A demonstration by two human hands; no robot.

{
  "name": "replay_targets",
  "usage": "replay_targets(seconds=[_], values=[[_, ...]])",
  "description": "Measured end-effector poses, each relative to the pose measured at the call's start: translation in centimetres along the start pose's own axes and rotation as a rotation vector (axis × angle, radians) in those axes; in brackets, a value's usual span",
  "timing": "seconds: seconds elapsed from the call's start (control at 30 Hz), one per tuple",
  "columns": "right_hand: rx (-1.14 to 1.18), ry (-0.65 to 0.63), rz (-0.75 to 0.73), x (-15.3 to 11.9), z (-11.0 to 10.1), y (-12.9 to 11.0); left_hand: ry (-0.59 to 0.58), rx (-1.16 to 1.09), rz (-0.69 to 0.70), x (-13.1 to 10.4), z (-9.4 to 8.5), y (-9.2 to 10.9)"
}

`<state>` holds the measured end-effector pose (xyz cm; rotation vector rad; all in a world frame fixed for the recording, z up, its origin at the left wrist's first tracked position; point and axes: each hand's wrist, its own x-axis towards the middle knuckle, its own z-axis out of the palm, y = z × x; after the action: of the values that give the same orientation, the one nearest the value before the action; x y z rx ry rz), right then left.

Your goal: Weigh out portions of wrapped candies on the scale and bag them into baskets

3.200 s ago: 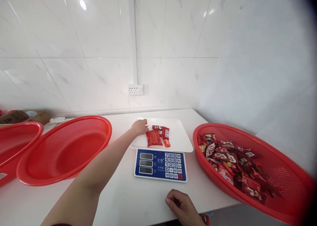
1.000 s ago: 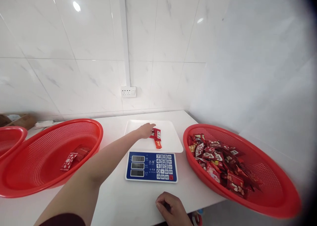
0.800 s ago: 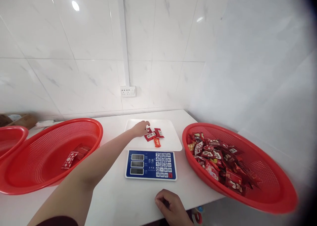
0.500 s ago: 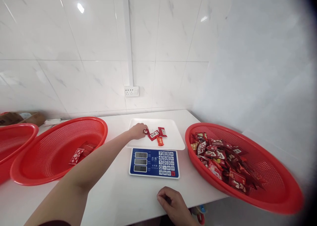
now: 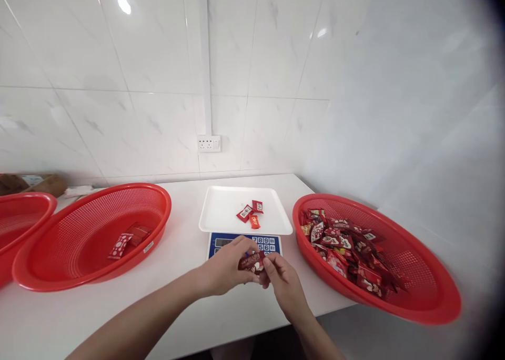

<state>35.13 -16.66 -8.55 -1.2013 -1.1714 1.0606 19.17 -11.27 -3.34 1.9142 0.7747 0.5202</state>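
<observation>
Both my hands meet in front of the digital scale [image 5: 272, 242], around one dark red candy packet [image 5: 252, 262]. My left hand [image 5: 226, 268] grips its left side, fingers curled over the top. My right hand [image 5: 284, 283] pinches its right end between thumb and fingers. Behind them lies the scale's white tray [image 5: 216, 212], bearing two dark red wrapped candies [image 5: 245, 212] and a smaller orange-red candy [image 5: 254, 221]. The hands cover much of the scale's keypad and display.
On the right stands a red plastic basket [image 5: 437, 291] with many wrapped candies [image 5: 343, 241]. A left red basket [image 5: 98, 202] holds a few red packets [image 5: 121, 246]; another red basket [image 5: 23, 218] stands beyond it. A cardboard box [image 5: 53, 185] sits by the wall socket's [image 5: 209, 143] wall.
My left hand has come back from the tray with a candy packet, leaving three pieces there. My right hand has risen and now grips the packet too.
</observation>
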Motion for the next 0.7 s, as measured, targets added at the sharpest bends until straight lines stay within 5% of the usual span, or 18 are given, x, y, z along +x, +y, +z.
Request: replay_targets(seconds=[0.1, 0.2, 0.3, 0.43, 0.57, 0.7], values=[[-0.048, 0.0, -0.017, -0.1, 0.7, -0.3, 0.055, -0.35, -0.127, -1.2, 0.7, -0.9], [-0.118, -0.067, -0.051, 0.2, 1.5, -0.3, 0.188, -0.446, -0.137, -2.3, 0.1, -1.4], [-0.296, -0.089, -0.125, 1.7, 1.4, -0.5, 0.502, -0.173, -0.109, -4.3, -2.8, -1.4], [-0.736, 0.045, -0.249, 4.9, 0.0, -1.3, 0.983, 0.436, -0.229, -7.9, -9.2, -1.4], [-1.143, 0.058, -0.265, 7.7, -0.5, -2.2, 1.003, 0.688, -0.393, -9.7, -12.5, -2.4], [-1.325, 0.035, -0.178, 9.5, -0.1, -2.4, 0.824, 0.529, -0.261, -8.2, -9.9, -3.6]])
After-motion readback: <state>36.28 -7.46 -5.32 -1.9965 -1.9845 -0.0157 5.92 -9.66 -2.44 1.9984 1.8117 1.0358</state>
